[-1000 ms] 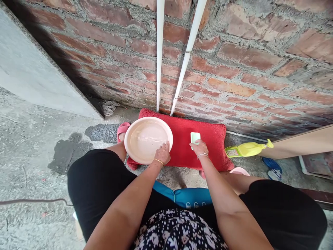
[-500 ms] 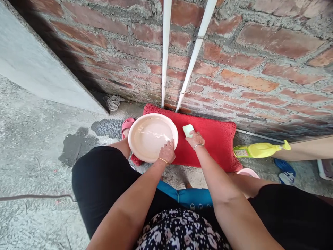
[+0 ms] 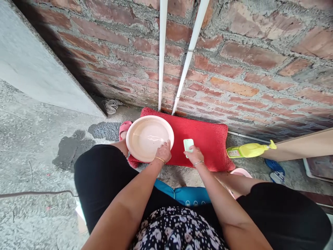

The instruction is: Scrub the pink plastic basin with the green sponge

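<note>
A pale pink basin [image 3: 135,152] with water in it rests on the left part of a red cushion-like fabric piece [image 3: 208,142]. My left hand [image 3: 163,152] is closed over the basin's near right rim, with its fingertips inside. Over the middle of the red fabric, my right hand [image 3: 194,155] grips a pale green block [image 3: 188,142] about the size of a soap bar. Whether the block touches the fabric, I cannot tell.
A yellow pump bottle [image 3: 249,150] lies to the right of the fabric. Two white pipes [image 3: 161,62] run down the brick wall [image 3: 234,69]. A grey slab [image 3: 52,62] leans at the left. Pink slippers and a blue one [image 3: 275,170] are on the concrete.
My right hand has drawn the pale green block nearer to me over the red fabric. My left hand stays on the basin's rim. The whole view has shifted slightly.
</note>
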A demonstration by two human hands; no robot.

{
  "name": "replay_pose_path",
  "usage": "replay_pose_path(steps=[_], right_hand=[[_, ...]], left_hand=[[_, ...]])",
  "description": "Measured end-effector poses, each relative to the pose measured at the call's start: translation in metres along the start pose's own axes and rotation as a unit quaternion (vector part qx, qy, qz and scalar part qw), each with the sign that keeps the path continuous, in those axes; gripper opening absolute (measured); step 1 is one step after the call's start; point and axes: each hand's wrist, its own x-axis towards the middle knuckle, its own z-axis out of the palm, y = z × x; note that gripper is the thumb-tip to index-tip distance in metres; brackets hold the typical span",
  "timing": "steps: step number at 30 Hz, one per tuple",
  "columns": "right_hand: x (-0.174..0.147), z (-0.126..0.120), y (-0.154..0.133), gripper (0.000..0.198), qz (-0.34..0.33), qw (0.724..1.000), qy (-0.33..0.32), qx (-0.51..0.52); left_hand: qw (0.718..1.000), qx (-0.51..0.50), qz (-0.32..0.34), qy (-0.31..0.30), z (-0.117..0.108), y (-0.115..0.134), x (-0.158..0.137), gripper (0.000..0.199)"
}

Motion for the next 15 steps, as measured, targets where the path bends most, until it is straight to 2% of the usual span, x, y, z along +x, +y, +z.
replay_pose_path(steps=[4,7,10,15], right_hand=[[-0.022,0.023,-0.044,0.041,-0.088,0.995,-0.043,-0.031],[-0.022,0.023,-0.045,0.043,-0.118,0.990,-0.037,-0.063],[-0.014,0.013,-0.017,0.044,-0.080,0.994,-0.022,-0.073],[-0.005,-0.009,0.053,0.048,0.055,0.997,-0.004,-0.051]], left_hand=[[1.000,0.000,0.010,0.008,0.000,0.000,-0.001,0.070],[1.000,0.007,0.007,0.008,0.001,-0.001,0.000,0.069],[1.000,0.011,0.003,0.010,0.001,0.000,0.000,0.067],[1.000,0.012,0.001,0.007,-0.001,0.001,0.000,0.068]])
